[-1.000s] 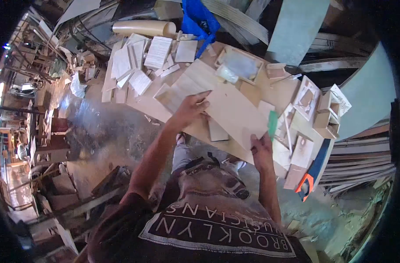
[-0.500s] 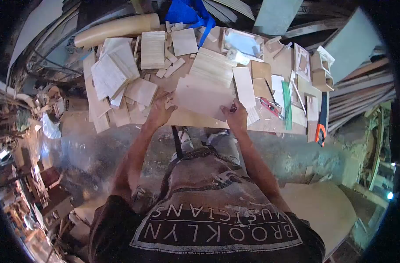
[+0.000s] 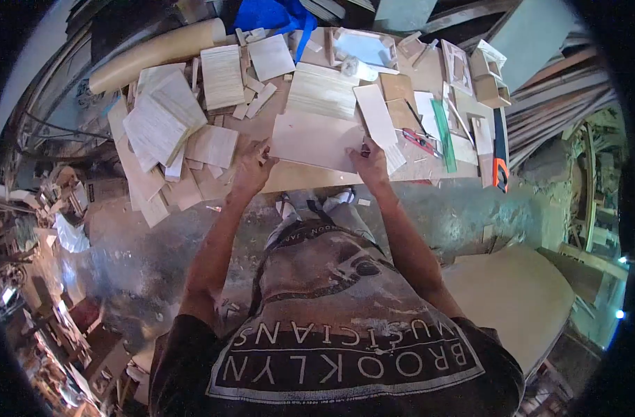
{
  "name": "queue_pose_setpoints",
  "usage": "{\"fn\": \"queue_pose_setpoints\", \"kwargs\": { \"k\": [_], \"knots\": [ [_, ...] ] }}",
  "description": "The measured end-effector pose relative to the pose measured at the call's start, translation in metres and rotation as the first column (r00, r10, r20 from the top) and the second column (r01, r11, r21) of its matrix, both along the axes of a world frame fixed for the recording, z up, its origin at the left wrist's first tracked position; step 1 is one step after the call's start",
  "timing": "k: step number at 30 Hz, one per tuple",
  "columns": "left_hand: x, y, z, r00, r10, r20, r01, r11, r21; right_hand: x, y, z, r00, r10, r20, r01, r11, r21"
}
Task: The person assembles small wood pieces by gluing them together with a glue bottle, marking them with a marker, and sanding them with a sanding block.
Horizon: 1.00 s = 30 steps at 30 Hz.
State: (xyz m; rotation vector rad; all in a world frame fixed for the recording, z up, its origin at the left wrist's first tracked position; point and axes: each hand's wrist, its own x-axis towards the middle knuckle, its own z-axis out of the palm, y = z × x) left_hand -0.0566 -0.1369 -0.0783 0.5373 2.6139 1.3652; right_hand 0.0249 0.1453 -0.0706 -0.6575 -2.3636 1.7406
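A thin, pale rectangular wood panel (image 3: 313, 142) lies nearly flat between my hands, over the front of the workbench. My left hand (image 3: 253, 169) pinches its left end near the front corner, fingers curled at the edge. At the right end, my right hand (image 3: 370, 164) grips the panel with thumb and fingers bent around its edge. Just behind the panel sits a stack of light wood boards (image 3: 322, 90). A narrow pale board (image 3: 375, 115) slants beside my right hand, and square wood pieces (image 3: 212, 146) lie left of my left hand.
On the workbench (image 3: 290, 178) are a green ruler (image 3: 443, 135), red-handled pliers (image 3: 420, 142), an orange-handled saw (image 3: 500, 149) and small wooden frames (image 3: 489, 73). More board stacks (image 3: 166, 118) crowd the left side, with a rolled sheet (image 3: 157, 55) behind. A large panel (image 3: 509, 306) lies behind right.
The view has shifted, so the bench appears higher and further left. The panel is turned a little, its face showing more squarely. Both hands keep hold of its ends.
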Motion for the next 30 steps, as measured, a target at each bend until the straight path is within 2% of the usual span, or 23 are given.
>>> {"fn": "queue_pose_setpoints", "kwargs": {
  "k": [4, 6, 8, 10, 12, 16, 18, 19, 20, 22, 23, 24, 26, 28, 30],
  "knots": [
    [0.001, 0.001, 0.01, 0.993, -0.052, 0.103, 0.054, 0.998, -0.013, 0.003, 0.011, 0.001, 0.997, 0.02, 0.081, -0.02, 1.0, 0.0],
    [0.001, -0.001, 0.01, 0.996, -0.07, -0.049, 0.068, 0.997, -0.031, 0.003, 0.018, -0.003, 0.992, 0.102, 0.078, -0.102, 0.995, -0.007],
    [0.002, -0.001, 0.005, 0.996, -0.065, -0.061, 0.065, 0.998, 0.007, 0.002, 0.023, -0.02, 0.995, 0.091, 0.029, -0.09, 0.996, -0.017],
    [0.0, -0.001, 0.0, 0.996, -0.054, -0.077, 0.058, 0.997, 0.05, 0.0, 0.022, -0.013, 0.996, 0.084, -0.024, -0.084, 0.996, -0.021],
    [-0.001, -0.003, -0.001, 0.992, -0.088, -0.096, 0.093, 0.995, 0.049, 0.002, 0.024, -0.007, 0.992, 0.087, 0.09, -0.08, 0.994, -0.079],
    [0.003, -0.003, 0.008, 0.995, -0.095, -0.044, 0.097, 0.994, 0.05, 0.008, 0.02, -0.015, 0.996, 0.081, 0.021, -0.079, 0.991, -0.111],
    [0.007, -0.004, 0.012, 0.995, -0.057, -0.077, 0.053, 0.998, -0.045, 0.008, 0.022, -0.029, 0.997, -0.033, 0.075, 0.049, 0.974, -0.222],
    [0.006, -0.006, 0.007, 0.996, -0.043, -0.083, 0.038, 0.998, -0.051, 0.01, 0.026, -0.032, 0.993, 0.008, 0.115, 0.008, 0.99, -0.139],
    [0.004, -0.007, 0.002, 0.996, -0.066, -0.055, 0.063, 0.997, -0.047, 0.012, 0.025, -0.037, 0.994, 0.022, 0.109, -0.006, 0.99, -0.144],
    [0.002, -0.006, -0.004, 0.996, -0.076, -0.038, 0.074, 0.996, -0.043, 0.012, 0.027, -0.052, 0.999, -0.039, -0.008, 0.036, 0.981, -0.188],
    [0.005, -0.005, -0.004, 0.996, -0.066, -0.058, 0.065, 0.998, -0.014, 0.013, 0.034, -0.054, 0.998, 0.012, 0.066, -0.002, 0.989, -0.15],
    [0.008, -0.004, -0.006, 0.996, -0.057, -0.075, 0.059, 0.998, 0.014, 0.014, 0.03, -0.051, 0.998, 0.021, 0.062, -0.012, 0.988, -0.151],
    [0.011, -0.003, -0.009, 0.994, -0.031, -0.109, 0.033, 0.999, 0.018, 0.017, 0.023, -0.042, 0.995, -0.087, 0.053, 0.098, 0.965, -0.244],
    [0.014, -0.001, -0.006, 0.99, -0.01, -0.139, 0.013, 1.0, 0.022, 0.02, 0.021, -0.039, 0.998, -0.069, 0.013, 0.07, 0.961, -0.267],
    [0.015, 0.001, -0.003, 1.0, 0.006, 0.001, -0.007, 0.997, 0.073, 0.022, 0.018, -0.03, 0.998, -0.064, 0.016, 0.066, 0.939, -0.338]
  ]
}}
